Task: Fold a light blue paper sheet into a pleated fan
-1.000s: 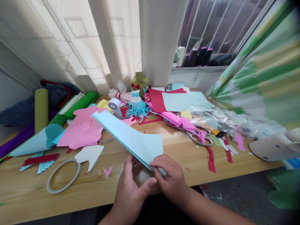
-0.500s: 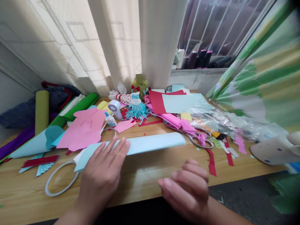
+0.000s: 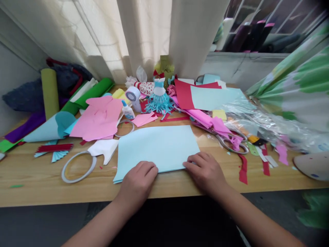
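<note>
A folded sheet of light blue paper [image 3: 156, 145] lies on the wooden table in front of me, its layers parting slightly at the near left corner. My left hand [image 3: 140, 178] has its fingers closed on the near edge. At the near right corner, my right hand [image 3: 207, 171] pinches the paper between thumb and fingers. Left of the sheet are a scrap of white paper [image 3: 104, 147] and a roll of tape [image 3: 78, 167]. Just beyond it sit a second tape roll [image 3: 125, 128] and a small glue bottle [image 3: 128, 110].
Pink paper [image 3: 96, 118] and rolled papers crowd the left. Scissors [image 3: 235, 144], red strips [image 3: 243, 169] and clear plastic wrap [image 3: 272, 127] lie on the right. A blue fringed paper piece [image 3: 159, 99] stands at the back. A spotted white container [image 3: 312, 164] is at the right edge.
The light blue paper, earlier a narrow strip under my flat left hand, now lies wider and flat. My right hand has come down onto its near right corner. The view has tilted downward.
</note>
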{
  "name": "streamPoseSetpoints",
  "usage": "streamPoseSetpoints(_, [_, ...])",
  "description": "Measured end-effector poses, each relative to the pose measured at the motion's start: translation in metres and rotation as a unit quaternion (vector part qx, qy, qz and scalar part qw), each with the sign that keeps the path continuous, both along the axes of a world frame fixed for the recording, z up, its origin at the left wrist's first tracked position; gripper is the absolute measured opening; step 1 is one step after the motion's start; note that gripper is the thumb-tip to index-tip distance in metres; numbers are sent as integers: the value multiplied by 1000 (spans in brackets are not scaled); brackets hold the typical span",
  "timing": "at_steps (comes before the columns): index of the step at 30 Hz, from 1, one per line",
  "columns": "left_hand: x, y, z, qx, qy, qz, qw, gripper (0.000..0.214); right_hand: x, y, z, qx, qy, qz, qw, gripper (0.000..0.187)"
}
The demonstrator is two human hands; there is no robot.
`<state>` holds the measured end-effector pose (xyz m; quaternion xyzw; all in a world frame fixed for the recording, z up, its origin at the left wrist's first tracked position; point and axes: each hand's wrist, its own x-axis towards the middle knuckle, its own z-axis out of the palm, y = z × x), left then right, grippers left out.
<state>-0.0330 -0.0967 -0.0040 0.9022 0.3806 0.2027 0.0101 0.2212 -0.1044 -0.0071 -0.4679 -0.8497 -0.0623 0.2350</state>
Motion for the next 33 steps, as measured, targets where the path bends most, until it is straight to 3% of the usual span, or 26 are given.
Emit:
streamPoseSetpoints(3, [5,3,1,-68,36,4,997,19,2,-1,-2,-48,-17,10,999,11])
streamPoseSetpoints(8, [5,16,5,-144,74,-33,986,21,5,0,2,-140,-39,86,986,30])
streamPoseSetpoints(15, [3,46,23,-281,93,-85,951,43,14,29,15,-347,27,107,932,42])
streamPoseSetpoints(22, [2,58,23,-357,30,-107,927,44,16,44,20,-398,4,144,906,47])
streamPoseSetpoints(28, [0,57,21,-369,34,-122,921,46,11,38,26,-414,20,87,906,24])
streamPoseSetpoints(33, [2,54,27,-383,47,-112,916,39,5,36,33,-460,47,14,886,39])
